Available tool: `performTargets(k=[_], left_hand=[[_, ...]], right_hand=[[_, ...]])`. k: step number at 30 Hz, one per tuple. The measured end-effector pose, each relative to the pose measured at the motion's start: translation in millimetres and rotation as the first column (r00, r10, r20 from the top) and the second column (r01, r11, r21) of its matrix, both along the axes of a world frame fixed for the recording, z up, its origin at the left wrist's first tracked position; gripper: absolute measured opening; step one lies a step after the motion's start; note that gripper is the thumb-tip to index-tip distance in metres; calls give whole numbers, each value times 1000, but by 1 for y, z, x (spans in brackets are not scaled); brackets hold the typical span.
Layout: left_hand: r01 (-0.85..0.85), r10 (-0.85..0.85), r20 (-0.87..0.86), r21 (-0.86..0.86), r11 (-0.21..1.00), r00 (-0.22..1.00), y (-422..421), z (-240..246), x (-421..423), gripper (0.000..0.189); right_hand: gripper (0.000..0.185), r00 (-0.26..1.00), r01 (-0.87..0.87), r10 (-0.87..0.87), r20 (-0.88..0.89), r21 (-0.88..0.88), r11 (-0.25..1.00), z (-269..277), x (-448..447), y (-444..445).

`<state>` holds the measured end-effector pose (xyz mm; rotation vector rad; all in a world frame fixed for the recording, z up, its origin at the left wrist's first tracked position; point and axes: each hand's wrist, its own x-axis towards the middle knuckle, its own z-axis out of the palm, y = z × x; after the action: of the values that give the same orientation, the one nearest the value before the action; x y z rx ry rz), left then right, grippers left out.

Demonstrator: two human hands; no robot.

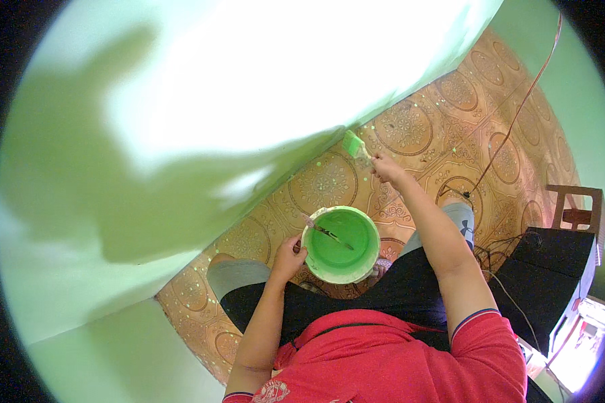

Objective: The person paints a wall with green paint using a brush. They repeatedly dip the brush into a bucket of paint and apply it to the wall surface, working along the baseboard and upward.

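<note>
My right hand [386, 169] grips the handle of a paintbrush [353, 144] whose bristles are coated in bright green paint. The bristle end is at the foot of the pale green wall [262, 166], close to where it meets the floor; whether it touches the wall I cannot tell. Between my knees, my left hand [291, 256] holds the rim of a white plastic bucket [374, 252]. Green paint [340, 257] fills its lower part. A paint-smeared stick or tool handle [327, 232] leans over the bucket's left rim, its lower end in the paint.
Patterned brown flooring [408, 126] carries scattered green paint drips. A thin cable [522, 103] runs from the right wall down to the floor. To my right stand a black box-like cabinet [539, 282] and a brown frame-like object [577, 209], with tangled wires nearby.
</note>
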<state>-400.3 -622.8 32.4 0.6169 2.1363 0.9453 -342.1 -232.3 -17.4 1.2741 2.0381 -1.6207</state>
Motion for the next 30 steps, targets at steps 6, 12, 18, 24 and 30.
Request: performTargets(k=[6,12,18,24,30], left_hand=[[-19,17,-47,-33,999,999,-1,13,4,42],[9,-6,-58,62,998,998,4,5,9,41],[-52,53,36,-31,998,998,-16,10,8,41],[-114,111,-36,-89,990,993,-22,30,1,38],[-313,277,-288,-88,946,917,-58,79,-36,29]], right_hand=[[32,933,-352,358,33,290,890,-20,-19,-31],[32,934,-257,338,-115,439,861,-39,-30,-37],[31,1000,7,-9,2,517,856,-30,-28,15],[28,844,536,-495,-206,281,796,-88,-18,85],[23,915,365,-327,-237,142,920,-104,-59,38]])
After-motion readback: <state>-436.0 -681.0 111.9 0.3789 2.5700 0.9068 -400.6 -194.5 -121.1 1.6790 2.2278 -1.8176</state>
